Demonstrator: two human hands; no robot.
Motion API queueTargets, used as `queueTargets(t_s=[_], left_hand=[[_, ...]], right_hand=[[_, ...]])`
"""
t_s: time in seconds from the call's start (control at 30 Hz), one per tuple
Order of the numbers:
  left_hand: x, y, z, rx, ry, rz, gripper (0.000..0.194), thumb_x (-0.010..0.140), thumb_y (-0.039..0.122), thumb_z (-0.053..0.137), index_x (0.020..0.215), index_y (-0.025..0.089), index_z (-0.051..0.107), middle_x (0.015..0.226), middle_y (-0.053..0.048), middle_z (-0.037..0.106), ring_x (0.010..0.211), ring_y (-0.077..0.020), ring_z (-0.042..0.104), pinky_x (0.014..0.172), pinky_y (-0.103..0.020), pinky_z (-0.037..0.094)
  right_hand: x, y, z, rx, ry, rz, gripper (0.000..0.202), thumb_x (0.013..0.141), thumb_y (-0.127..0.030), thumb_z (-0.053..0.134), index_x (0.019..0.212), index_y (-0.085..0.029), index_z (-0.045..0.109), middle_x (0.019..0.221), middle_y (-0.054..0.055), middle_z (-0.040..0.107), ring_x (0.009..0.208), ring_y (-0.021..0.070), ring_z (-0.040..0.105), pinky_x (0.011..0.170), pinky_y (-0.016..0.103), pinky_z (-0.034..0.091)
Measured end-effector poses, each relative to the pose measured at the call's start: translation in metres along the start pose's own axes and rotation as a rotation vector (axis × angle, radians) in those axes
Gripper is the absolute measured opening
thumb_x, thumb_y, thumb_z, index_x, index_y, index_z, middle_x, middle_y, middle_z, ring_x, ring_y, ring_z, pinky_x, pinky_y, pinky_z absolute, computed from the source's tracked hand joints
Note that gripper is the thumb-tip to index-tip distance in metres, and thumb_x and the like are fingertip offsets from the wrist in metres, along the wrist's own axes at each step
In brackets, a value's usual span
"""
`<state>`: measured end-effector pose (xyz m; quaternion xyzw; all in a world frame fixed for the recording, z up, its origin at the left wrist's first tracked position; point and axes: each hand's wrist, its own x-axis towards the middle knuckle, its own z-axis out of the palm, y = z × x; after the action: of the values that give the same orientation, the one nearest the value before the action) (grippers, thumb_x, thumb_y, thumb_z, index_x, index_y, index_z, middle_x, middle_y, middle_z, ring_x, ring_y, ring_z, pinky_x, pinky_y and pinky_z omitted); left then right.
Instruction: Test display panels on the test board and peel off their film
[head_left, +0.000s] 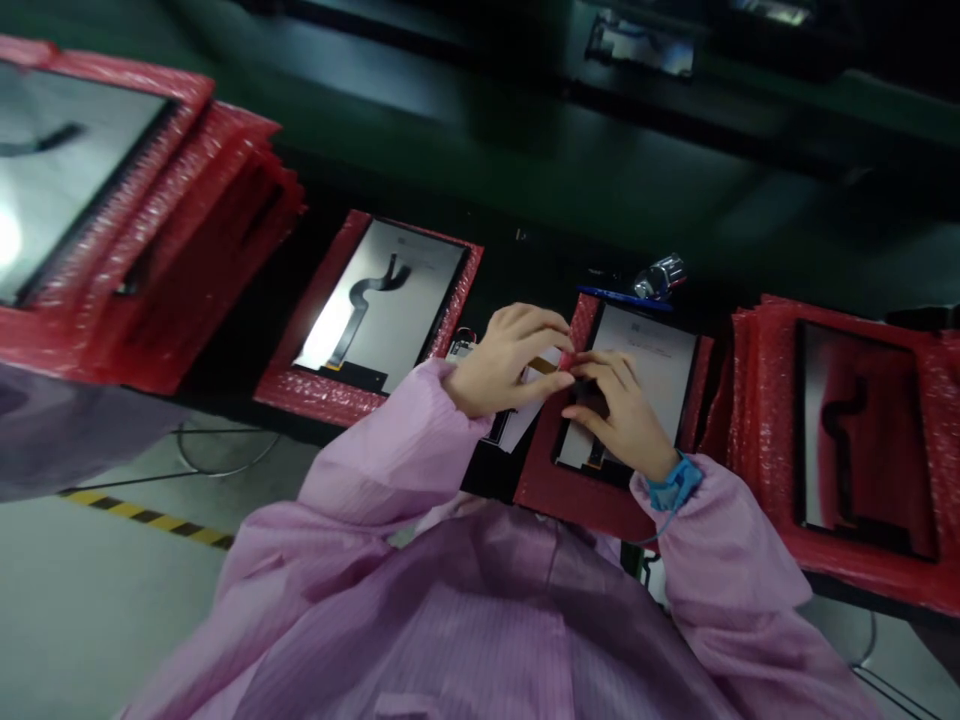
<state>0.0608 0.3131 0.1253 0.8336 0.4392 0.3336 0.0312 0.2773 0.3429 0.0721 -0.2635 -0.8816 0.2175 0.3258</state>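
Between the thumb and fingers of my left hand (517, 360) shows a small red piece (567, 361), its kind unclear. My right hand (619, 405), with a blue wrist strap (675, 482), reaches in from the other side. Its fingertips are close to the red piece, while its thumb stays apart over a dark cable. Beneath this hand lies a display panel (652, 345) with a silvery back, on a red bubble-wrap bag (559, 490). A white piece (521, 425) and a brown-gold strip (541, 366) are partly hidden by my left hand.
Another display panel (420, 300) with a curved flex cable (360, 300) lies on red wrap to the left. Stacks of wrapped panels stand far left (172, 240) and right (772, 400). A blue pen-like tool (626, 297) and a crumpled silvery item (661, 276) lie behind.
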Motion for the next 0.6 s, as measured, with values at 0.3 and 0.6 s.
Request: queueTargets(t_s=[0.3, 0.6], left_hand=[[-0.111, 0.054, 0.011, 0.455, 0.038, -0.308, 0.021, 0.094, 0.015, 0.048, 0.112, 0.014, 0.058, 0.084, -0.004, 0.065, 0.076, -0.0149, 0.061, 0.066, -0.027, 0.046], [-0.121, 0.054, 0.029, 0.633, -0.054, -0.296, 0.038, 0.094, 0.018, 0.044, 0.130, 0.015, 0.056, 0.076, -0.003, 0.056, 0.069, -0.0156, 0.057, 0.061, -0.031, 0.043]], right_hand=[[-0.009, 0.001, -0.024, -0.187, 0.288, 0.045, 0.032, 0.096, -0.032, 0.049, 0.124, -0.017, 0.050, 0.126, 0.006, 0.054, 0.120, 0.0170, 0.045, 0.105, 0.036, 0.035], [-0.059, -0.020, -0.034, -0.274, 0.436, 0.183, 0.029, 0.094, -0.030, 0.052, 0.119, -0.017, 0.055, 0.124, 0.007, 0.056, 0.120, 0.0196, 0.047, 0.105, 0.037, 0.036]])
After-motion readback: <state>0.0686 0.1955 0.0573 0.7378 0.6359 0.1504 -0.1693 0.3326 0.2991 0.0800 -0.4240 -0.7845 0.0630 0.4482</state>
